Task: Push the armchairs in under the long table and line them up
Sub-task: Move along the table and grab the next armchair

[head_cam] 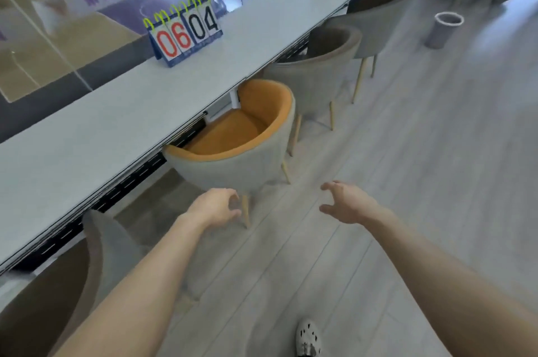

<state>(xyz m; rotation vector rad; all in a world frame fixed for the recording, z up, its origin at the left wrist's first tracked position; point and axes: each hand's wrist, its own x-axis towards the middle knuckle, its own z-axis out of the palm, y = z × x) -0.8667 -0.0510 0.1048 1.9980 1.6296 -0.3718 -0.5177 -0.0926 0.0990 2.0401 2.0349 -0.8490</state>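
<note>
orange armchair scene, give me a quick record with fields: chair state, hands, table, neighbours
chair: orange armchair, front edge tucked under the long table, back facing the person
left hand: open, empty, just short of the chair back
right hand: open, empty, over the floor, clear of the chair
on table: flip scoreboard reading 06 04
neighbours: grey armchairs further along, another near bottom left
floor: waste bin

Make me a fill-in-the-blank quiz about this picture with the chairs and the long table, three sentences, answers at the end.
1. The chair nearest both hands has a seat coloured ____.
2. The scoreboard on the table shows red digits 06 and black digits ____.
3. The left hand and right hand are open and hold ____.

Answers: orange; 04; nothing
</note>
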